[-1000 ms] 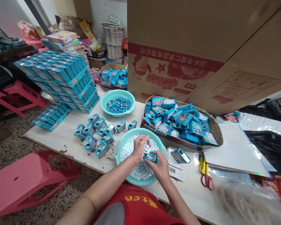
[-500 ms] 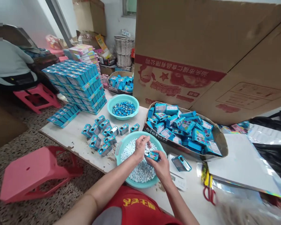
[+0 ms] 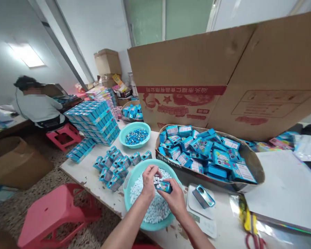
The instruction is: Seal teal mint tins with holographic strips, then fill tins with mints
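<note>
Over a turquoise basin [image 3: 127,193] heaped with small white candies [image 3: 155,209], my right hand [image 3: 175,197] grips a small blue box [image 3: 163,186] tilted toward the left. My left hand [image 3: 149,180] is cupped with curled fingers at the box's end, and some white candies show between its fingers and the box. To the right, another blue box [image 3: 203,196] with a round hole in its top stands on a white scale [image 3: 208,223]. Several blue boxes with round holes [image 3: 115,181] stand grouped left of the basin.
Behind are a smaller turquoise bowl [image 3: 123,140] of shiny blue pieces and a carton tray [image 3: 257,169] full of blue boxes. A large cardboard sheet [image 3: 181,69] rises at the back. Stacked boxes [image 3: 93,121], a pink stool [image 3: 49,211], scissors [image 3: 252,230] and a seated person [image 3: 38,107] surround the table.
The camera view has tilted up and shifted, showing more wall and the seated person. Both hands stay over the basin, with the left still cupped at the blue box in the right.
</note>
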A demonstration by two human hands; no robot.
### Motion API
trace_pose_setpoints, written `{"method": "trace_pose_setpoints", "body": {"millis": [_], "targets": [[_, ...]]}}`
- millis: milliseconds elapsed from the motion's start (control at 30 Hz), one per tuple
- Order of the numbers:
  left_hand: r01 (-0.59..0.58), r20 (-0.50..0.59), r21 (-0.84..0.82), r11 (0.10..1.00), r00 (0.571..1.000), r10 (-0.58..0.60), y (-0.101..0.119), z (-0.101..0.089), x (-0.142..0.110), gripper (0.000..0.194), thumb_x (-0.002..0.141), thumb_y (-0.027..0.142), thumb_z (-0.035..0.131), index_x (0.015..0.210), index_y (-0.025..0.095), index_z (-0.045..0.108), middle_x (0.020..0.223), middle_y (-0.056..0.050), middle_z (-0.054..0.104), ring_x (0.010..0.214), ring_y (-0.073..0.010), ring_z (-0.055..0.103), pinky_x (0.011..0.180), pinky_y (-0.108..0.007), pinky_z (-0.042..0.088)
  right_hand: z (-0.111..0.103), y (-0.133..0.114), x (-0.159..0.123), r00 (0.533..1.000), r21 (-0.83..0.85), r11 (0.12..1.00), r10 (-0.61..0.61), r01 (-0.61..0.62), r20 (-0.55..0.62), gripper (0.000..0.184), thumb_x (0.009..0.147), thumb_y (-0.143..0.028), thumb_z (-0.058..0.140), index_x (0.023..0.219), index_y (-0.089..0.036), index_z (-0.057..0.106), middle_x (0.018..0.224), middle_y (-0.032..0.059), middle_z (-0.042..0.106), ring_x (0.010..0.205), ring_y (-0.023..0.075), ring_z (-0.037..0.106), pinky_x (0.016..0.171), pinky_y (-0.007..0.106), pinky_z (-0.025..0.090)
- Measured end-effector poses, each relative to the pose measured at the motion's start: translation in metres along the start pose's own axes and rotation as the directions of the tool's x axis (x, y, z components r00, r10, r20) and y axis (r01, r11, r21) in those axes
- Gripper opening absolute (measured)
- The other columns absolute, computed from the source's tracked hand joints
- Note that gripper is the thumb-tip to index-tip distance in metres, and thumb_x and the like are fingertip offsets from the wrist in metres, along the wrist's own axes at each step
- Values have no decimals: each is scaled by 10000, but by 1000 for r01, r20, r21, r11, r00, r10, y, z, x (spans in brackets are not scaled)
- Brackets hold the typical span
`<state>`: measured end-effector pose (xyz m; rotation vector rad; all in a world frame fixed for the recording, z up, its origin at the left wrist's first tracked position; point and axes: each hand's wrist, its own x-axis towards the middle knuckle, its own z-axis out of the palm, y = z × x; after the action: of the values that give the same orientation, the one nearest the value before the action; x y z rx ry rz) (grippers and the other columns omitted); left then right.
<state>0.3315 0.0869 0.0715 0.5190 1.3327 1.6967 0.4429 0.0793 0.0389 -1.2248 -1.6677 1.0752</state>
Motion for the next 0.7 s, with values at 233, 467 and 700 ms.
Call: {"method": "trace_pose_setpoints", "body": {"millis": [233, 467, 700], "targets": [[48, 16, -24, 999, 999, -47, 0, 0, -8, 236, 697, 370, 656, 674, 161, 551, 534, 25, 550, 494, -110, 531, 540, -239, 425, 2, 1, -1, 999, 105, 994, 29, -32, 33, 274, 603, -232, 709, 869, -207, 649, 871, 33, 656, 853, 242, 614, 760, 337, 464], [65, -5, -26, 998, 998, -65, 5, -28, 7, 281, 712, 446, 613, 726, 171, 557, 565, 17, 549, 522, -134, 549, 588, -274, 451, 3, -3, -4, 997, 117, 990, 76, -76, 4, 273, 599, -261, 746, 852, -206, 657, 852, 30, 652, 829, 237, 610, 765, 345, 470], [-54, 78, 969, 242, 993, -90, -65, -112, 27, 311, 804, 402, 522, 1022, 209, 630, 1178, -124, 602, 1177, -303, 477, 993, -436, 327, 6, 14, -12, 989, 133, 982, 140, -133, -41, 343, 588, -343, 787, 876, -204, 664, 867, 36, 652, 824, 229, 610, 761, 340, 484]]}}
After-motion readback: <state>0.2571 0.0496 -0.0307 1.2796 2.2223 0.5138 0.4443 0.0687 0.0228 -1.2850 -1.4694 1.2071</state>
